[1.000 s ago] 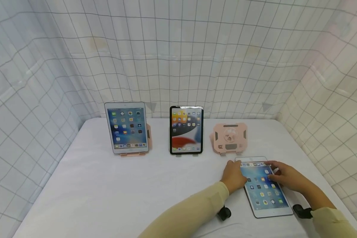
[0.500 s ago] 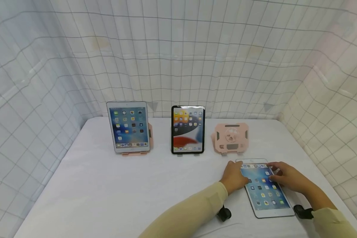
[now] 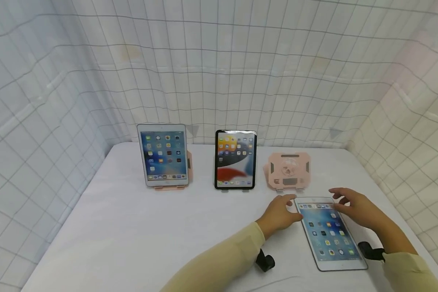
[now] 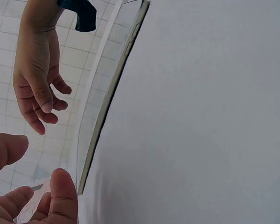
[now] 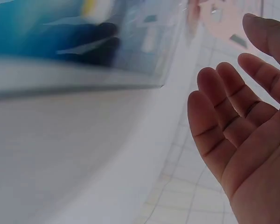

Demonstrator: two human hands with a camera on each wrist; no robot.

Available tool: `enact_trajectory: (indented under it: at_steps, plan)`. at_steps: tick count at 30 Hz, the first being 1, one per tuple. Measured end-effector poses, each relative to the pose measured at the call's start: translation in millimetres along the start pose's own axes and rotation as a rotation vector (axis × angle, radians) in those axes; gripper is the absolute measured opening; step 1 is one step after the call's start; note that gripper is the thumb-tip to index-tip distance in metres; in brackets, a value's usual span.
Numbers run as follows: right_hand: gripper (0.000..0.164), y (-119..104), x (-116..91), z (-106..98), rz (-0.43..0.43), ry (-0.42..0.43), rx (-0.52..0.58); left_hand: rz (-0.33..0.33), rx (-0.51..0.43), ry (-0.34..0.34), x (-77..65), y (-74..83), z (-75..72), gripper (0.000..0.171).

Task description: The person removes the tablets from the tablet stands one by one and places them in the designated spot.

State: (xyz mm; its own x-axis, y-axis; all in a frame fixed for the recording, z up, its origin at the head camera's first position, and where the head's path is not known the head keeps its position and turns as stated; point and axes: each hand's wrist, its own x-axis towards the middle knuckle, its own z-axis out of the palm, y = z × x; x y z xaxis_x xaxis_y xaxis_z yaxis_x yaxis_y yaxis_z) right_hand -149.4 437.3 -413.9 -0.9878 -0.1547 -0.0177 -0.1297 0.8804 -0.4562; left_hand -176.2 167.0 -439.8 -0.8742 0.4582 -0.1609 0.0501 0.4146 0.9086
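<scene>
A white-framed tablet (image 3: 330, 235) lies flat on the white table at the right, screen up, its home-button end pointing away from me. My left hand (image 3: 280, 215) hovers beside its far left corner, thumb and forefinger spread apart. Over the far right edge is my right hand (image 3: 355, 209), fingers loosely bent and holding nothing. In the left wrist view the tablet's side edge (image 4: 113, 88) runs past my left fingertips, with a gap between. The right wrist view shows my right palm (image 5: 252, 126) apart from the blurred tablet (image 5: 84, 42).
Behind the tablet stands an unoccupied pink tablet stand (image 3: 289, 171). A black-framed tablet (image 3: 235, 160) stands propped up in the middle. Another white tablet (image 3: 164, 156) leans on a pink stand at left. A checked white curtain (image 3: 219, 81) encloses the table's back and sides.
Both hands have let go of the flat tablet: the left drew back leftward, the right lifted off its far edge. The head view has turned slightly left.
</scene>
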Motion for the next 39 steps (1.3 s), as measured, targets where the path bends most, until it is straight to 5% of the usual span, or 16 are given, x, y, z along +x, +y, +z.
enact_trajectory:
  at_steps: [6, 14, 25, 34, 39]
  plan:
    - [0.046, -27.2, 20.1, -1.5, -0.090, 0.065, 0.014, 0.021, -0.071, 0.013, -6.7, -3.8, -39.2, 0.063]
    - [0.043, -60.1, 55.0, 10.4, -0.166, 0.111, 0.076, 0.090, -0.046, 0.077, -20.8, -8.8, -92.4, 0.064]
    - [0.049, -98.8, 98.7, 26.2, -0.231, 0.167, 0.154, 0.404, 0.128, 0.305, -28.4, -15.5, -164.8, 0.058]
    - [0.045, -123.9, 125.3, 34.1, -0.235, 0.226, 0.236, 0.466, 0.215, 0.431, -12.1, -30.2, -196.5, 0.053]
    - [0.048, -134.7, 140.2, 40.2, -0.238, 0.240, 0.288, 0.429, 0.240, 0.517, -3.8, -33.5, -204.7, 0.054]
